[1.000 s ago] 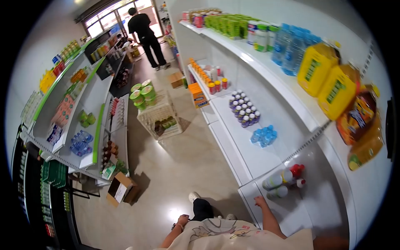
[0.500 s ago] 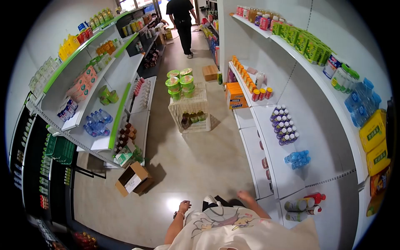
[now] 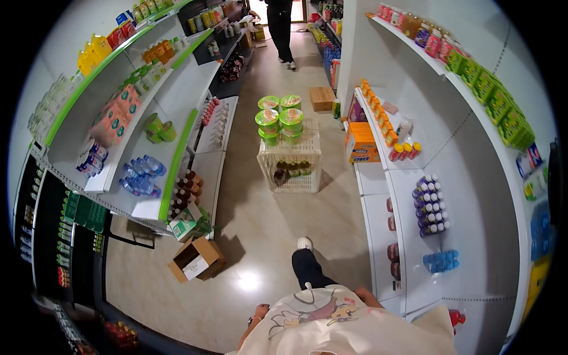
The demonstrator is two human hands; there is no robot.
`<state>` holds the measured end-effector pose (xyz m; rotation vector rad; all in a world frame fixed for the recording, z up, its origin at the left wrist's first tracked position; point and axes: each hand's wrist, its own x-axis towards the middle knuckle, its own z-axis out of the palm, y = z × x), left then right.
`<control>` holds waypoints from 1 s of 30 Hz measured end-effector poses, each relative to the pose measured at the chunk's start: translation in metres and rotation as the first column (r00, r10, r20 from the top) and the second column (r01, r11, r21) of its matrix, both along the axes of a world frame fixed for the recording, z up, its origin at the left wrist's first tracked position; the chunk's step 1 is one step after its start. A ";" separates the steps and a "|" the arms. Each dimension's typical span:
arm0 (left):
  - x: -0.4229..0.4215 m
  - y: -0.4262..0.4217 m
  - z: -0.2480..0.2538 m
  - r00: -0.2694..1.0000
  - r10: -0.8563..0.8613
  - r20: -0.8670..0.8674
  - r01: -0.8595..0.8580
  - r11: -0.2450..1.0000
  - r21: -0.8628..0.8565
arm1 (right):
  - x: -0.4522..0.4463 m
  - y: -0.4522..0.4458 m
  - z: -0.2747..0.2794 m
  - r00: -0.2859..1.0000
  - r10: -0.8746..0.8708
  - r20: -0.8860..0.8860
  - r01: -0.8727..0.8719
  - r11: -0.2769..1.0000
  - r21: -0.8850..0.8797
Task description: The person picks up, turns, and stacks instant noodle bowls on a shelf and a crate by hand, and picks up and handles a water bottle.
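My left hand hangs low beside the cream printed shirt, above the floor. Its fingers are too small and foreshortened to read, and no object shows in it. On the other side, my right hand is partly covered by the shirt, close to the lower right shelf; its fingers are hidden. In front of me, a white plastic crate stands on the floor. Green-lidded tubs are stacked on top of it, and dark jars with green lids show inside through its opening.
An open cardboard box lies on the floor at left, by the stocked left shelves. White shelves with bottles line the right side. A closed carton sits beyond the crate. A person in dark trousers stands farther down the aisle.
My view has moved forward and turned slightly left, so the crate appears farther right. A foot of mine has stepped out ahead. My hands sit lower in view; the person's legs have shifted.
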<state>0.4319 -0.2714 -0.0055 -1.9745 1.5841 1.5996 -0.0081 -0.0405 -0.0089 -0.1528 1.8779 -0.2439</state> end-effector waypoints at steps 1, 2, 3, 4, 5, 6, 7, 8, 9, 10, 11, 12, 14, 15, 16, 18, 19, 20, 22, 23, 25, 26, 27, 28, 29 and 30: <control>-0.001 -0.016 -0.003 1.000 0.001 0.001 -0.001 1.000 0.012 | -0.006 -0.018 0.013 1.000 -0.010 0.008 0.010 1.000 0.019; -0.008 -0.038 -0.008 1.000 0.001 -0.002 -0.001 1.000 0.019 | -0.023 -0.043 0.014 1.000 0.018 0.004 -0.018 1.000 0.009; -0.020 -0.064 -0.015 0.999 -0.040 0.020 0.042 0.997 -0.064 | -0.039 -0.065 0.016 0.999 0.043 0.003 -0.043 0.999 -0.001; -0.030 -0.083 -0.005 0.999 -0.046 0.014 0.047 0.995 -0.088 | -0.052 -0.083 0.011 0.998 0.067 0.006 -0.067 0.998 -0.006; -0.045 -0.111 0.010 0.999 -0.035 -0.016 0.033 0.994 -0.103 | -0.064 -0.106 0.002 0.997 -0.075 -0.011 0.074 0.995 -0.062; -0.062 -0.136 0.025 0.998 -0.036 -0.047 0.030 0.993 -0.116 | -0.081 -0.135 -0.007 0.975 -0.219 -0.024 0.214 0.969 -0.119; -0.086 -0.162 0.044 0.996 -0.045 -0.081 0.034 0.991 -0.131 | -0.106 -0.164 -0.031 0.998 -0.061 -0.031 0.057 0.993 -0.104; -0.101 -0.196 0.039 0.988 -0.114 -0.105 0.099 0.985 -0.142 | -0.120 -0.202 -0.011 0.990 -0.050 -0.132 0.013 0.965 -0.263; -0.113 -0.230 0.027 0.975 -0.182 -0.129 0.161 0.975 -0.155 | -0.142 -0.227 -0.065 0.942 -0.027 -0.335 -0.124 0.899 -0.421; -0.135 -0.256 0.032 0.982 -0.136 -0.134 0.115 0.981 -0.155 | -0.148 -0.264 -0.036 0.962 -0.134 -0.237 -0.007 0.858 -0.514; -0.159 -0.282 0.038 0.986 -0.089 -0.139 0.067 0.985 -0.156 | -0.154 -0.304 0.025 0.981 -0.068 -0.179 -0.034 0.858 -0.512; -0.181 -0.303 0.043 0.958 0.012 -0.287 -0.049 0.991 -0.121 | -0.165 -0.333 0.020 0.986 -0.096 -0.138 -0.002 0.816 -0.578; -0.230 -0.333 0.084 0.938 0.080 -0.338 -0.094 0.995 -0.026 | -0.176 -0.381 0.025 0.982 -0.168 -0.087 0.075 0.768 -0.636; -0.248 -0.344 0.096 0.923 0.083 -0.376 -0.086 0.996 0.010 | -0.171 -0.400 0.037 0.974 -0.215 -0.079 0.118 0.767 -0.630; -0.262 -0.350 0.101 0.904 0.091 -0.418 -0.085 0.996 0.031 | -0.163 -0.412 0.047 0.974 -0.215 -0.074 0.119 0.758 -0.642; -0.289 -0.365 0.104 0.858 0.107 -0.502 -0.083 0.994 0.070 | -0.157 -0.435 0.061 0.974 -0.215 -0.068 0.115 0.735 -0.669; -0.298 -0.370 0.104 0.850 0.129 -0.511 -0.076 0.990 0.123 | -0.154 -0.439 0.049 0.984 -0.151 -0.090 0.051 0.734 -0.677; -0.306 -0.375 0.104 0.853 0.135 -0.504 -0.053 0.983 0.175 | -0.148 -0.436 0.047 0.989 -0.115 -0.090 0.027 0.746 -0.665; -0.318 -0.389 0.100 0.868 0.125 -0.481 -0.012 0.973 0.232 | -0.138 -0.424 0.030 0.993 -0.036 -0.110 -0.035 0.810 -0.585; -0.323 -0.399 0.094 0.883 0.095 -0.461 0.026 0.968 0.248 | -0.139 -0.416 0.016 0.992 0.007 -0.126 -0.071 0.855 -0.513; -0.339 -0.433 0.084 0.878 0.039 -0.478 0.083 0.969 0.231 | -0.144 -0.405 0.021 0.991 -0.048 0.124 0.068 0.985 -0.159; -0.348 -0.446 0.093 0.852 0.008 -0.523 0.122 0.969 0.214 | -0.150 -0.401 0.025 0.988 -0.100 0.119 0.108 0.992 -0.066; -0.362 -0.466 0.104 0.889 -0.010 -0.457 0.134 0.962 0.238 | -0.160 -0.402 0.030 0.982 -0.152 0.109 0.150 0.988 0.029; -0.383 -0.497 0.107 0.868 -0.030 -0.495 0.169 0.956 0.238 | -0.179 -0.411 0.025 0.994 -0.109 0.012 0.110 0.994 -0.017; -0.399 -0.522 0.109 0.846 -0.044 -0.532 0.202 0.949 0.243 | -0.198 -0.422 0.013 0.994 -0.066 -0.088 0.062 0.997 -0.051; -0.413 -0.538 0.111 0.826 -0.047 -0.562 0.230 0.938 0.261 | -0.222 -0.438 0.006 0.986 -0.036 -0.163 0.011 0.988 -0.154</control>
